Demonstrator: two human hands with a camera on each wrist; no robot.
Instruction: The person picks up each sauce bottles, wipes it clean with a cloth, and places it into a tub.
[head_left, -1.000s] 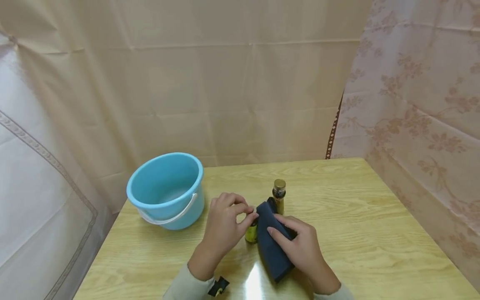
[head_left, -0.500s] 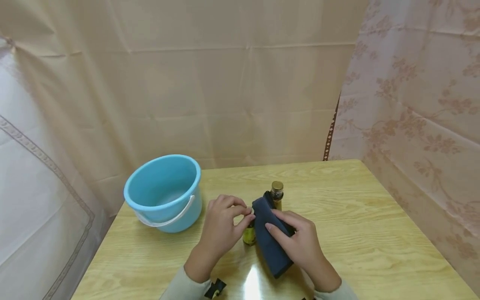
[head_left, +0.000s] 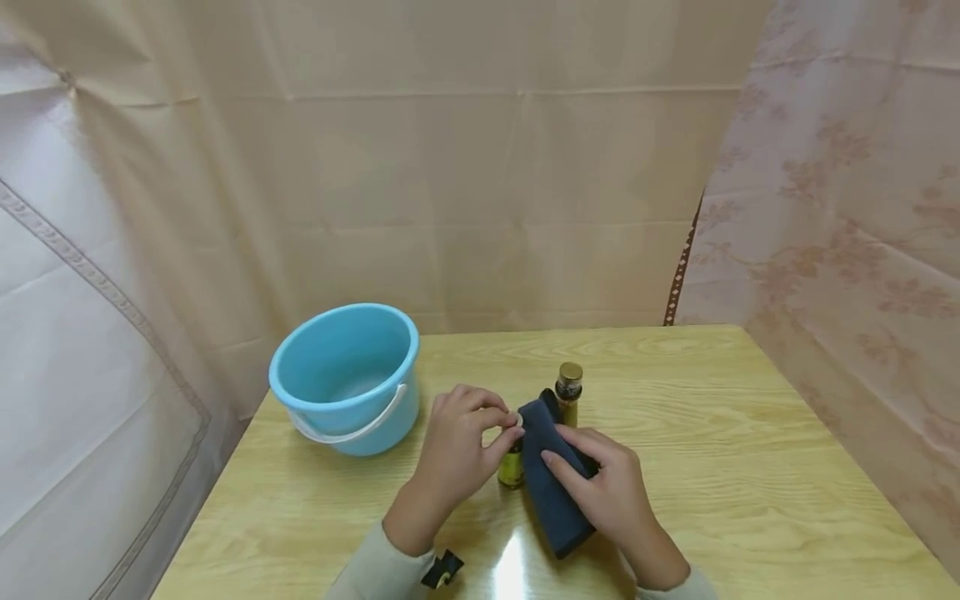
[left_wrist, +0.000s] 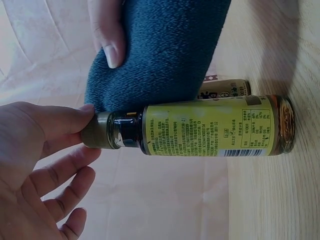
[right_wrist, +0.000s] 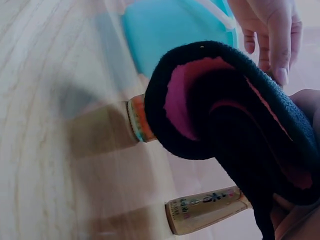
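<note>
My left hand [head_left: 461, 446] pinches the cap [left_wrist: 96, 131] of a small glass bottle [left_wrist: 210, 127] with a yellow-green printed label. The bottle stands upright on the table. My right hand [head_left: 606, 477] holds a folded dark blue cloth [head_left: 553, 483] between thumb and fingers, right beside that bottle's neck and side. The cloth's layers show pink inside in the right wrist view, and it hides part of the bottle from above. Just behind the cloth stands a second bottle [head_left: 569, 390] with a gold cap and a tan label [right_wrist: 202, 209]; no hand is seen on its cap.
A light blue bucket [head_left: 408, 408] with a white handle stands at the left rear of the wooden table [head_left: 720, 433]. Beige curtain [head_left: 480, 183] hangs behind the far edge, and a floral curtain [head_left: 847, 250] hangs on the right.
The head view has shifted slightly. Both hands keep nearly the same places, the left at the bottle cap and the right on the cloth, with hardly any visible movement.
</note>
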